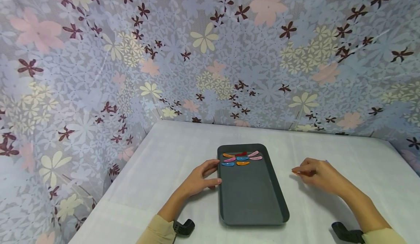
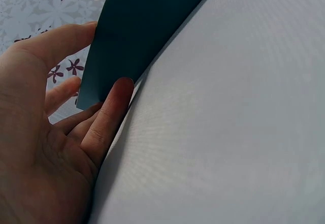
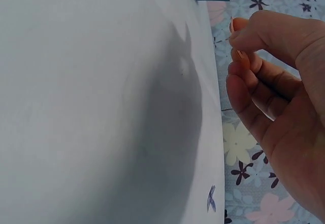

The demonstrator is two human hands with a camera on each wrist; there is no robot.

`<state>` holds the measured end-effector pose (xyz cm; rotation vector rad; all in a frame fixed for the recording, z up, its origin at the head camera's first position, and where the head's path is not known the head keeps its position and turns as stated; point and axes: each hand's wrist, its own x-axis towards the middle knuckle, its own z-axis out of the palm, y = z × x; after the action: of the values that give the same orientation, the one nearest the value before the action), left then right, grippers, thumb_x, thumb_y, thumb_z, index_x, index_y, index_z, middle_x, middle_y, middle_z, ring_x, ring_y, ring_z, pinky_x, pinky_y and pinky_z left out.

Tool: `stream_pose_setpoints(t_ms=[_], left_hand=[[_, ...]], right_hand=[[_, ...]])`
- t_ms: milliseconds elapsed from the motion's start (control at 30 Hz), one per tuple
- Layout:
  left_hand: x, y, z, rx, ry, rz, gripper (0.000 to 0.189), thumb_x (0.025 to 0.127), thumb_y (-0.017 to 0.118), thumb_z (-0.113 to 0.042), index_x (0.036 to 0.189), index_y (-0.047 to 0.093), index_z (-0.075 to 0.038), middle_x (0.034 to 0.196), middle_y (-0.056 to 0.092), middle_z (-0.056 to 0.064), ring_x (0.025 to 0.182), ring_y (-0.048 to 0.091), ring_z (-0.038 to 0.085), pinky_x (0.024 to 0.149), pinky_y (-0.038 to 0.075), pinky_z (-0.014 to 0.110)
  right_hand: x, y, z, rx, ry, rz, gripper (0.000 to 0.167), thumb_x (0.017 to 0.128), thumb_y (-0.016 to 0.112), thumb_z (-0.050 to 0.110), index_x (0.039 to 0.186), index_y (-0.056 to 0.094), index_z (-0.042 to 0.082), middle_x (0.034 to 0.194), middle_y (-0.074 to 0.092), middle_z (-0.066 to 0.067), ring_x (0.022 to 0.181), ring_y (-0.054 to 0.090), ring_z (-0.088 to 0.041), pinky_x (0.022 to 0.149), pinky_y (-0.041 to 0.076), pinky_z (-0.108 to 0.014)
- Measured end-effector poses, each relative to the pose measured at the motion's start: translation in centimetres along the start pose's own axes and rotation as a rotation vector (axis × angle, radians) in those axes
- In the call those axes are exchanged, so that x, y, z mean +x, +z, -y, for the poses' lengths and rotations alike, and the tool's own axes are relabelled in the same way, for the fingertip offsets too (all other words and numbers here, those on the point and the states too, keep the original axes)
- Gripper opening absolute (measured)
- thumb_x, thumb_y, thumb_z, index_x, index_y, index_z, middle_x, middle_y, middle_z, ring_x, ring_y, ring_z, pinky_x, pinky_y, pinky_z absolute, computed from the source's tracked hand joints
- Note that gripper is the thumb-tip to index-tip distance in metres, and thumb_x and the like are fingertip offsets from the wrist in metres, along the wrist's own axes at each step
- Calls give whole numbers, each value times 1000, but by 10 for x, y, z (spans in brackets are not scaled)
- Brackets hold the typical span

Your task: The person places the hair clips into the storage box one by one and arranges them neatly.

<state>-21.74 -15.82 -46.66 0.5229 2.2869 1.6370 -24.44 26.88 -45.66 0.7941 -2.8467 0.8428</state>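
Note:
In the head view, my left hand (image 1: 199, 178) rests against the left side of a dark grey tray (image 1: 249, 196), thumb and fingertips at its wall. Seen from the left wrist, the thumb touches the upper edge of the tray wall (image 2: 147, 26) and the fingers lie loosely bent lower down. To the right of the tray, above the table, my right hand (image 1: 319, 173) pinches an orange snap hair clip (image 3: 240, 57) between thumb and fingers. Several hair clips lie in rows at the tray's far end, among them a red clip (image 1: 241, 154), a blue clip (image 1: 228, 164) and a pink clip (image 1: 256, 158).
A white cloth (image 1: 157, 178) covers the table. Behind and to the left hangs a floral curtain (image 1: 203, 72) that meets the table's far edge. Black wrist mounts (image 1: 183, 227) sit at both sleeves.

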Motion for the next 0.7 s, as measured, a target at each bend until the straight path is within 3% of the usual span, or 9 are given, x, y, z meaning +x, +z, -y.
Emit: stream_pose_setpoints(t_ms=[300,533,700], left_hand=[[0,1,0,-16,0,-1,69,85,71,-21,144,36,-13,151,37,13,138,39,29,74,56,34],[0,1,0,-17,1,2,69,86,70,-21,145,36,-13,151,36,13,138,39,30,74,57,36],[6,1,14,-10,1,1,70,85,71,-22,145,35,-15,151,37,11,138,39,28,74,57,35]], right_hand=[[14,-1,8,-38,16,24,25,81,72,11,100,74,27,85,63,14,73,53,5,64,47,-19],[22,0,13,-8,-8,27,26,81,70,9,102,74,24,86,64,10,72,52,2,68,50,-22],[30,-1,17,15,-24,33,26,81,70,6,102,74,22,85,64,8,70,50,0,67,49,-23]])
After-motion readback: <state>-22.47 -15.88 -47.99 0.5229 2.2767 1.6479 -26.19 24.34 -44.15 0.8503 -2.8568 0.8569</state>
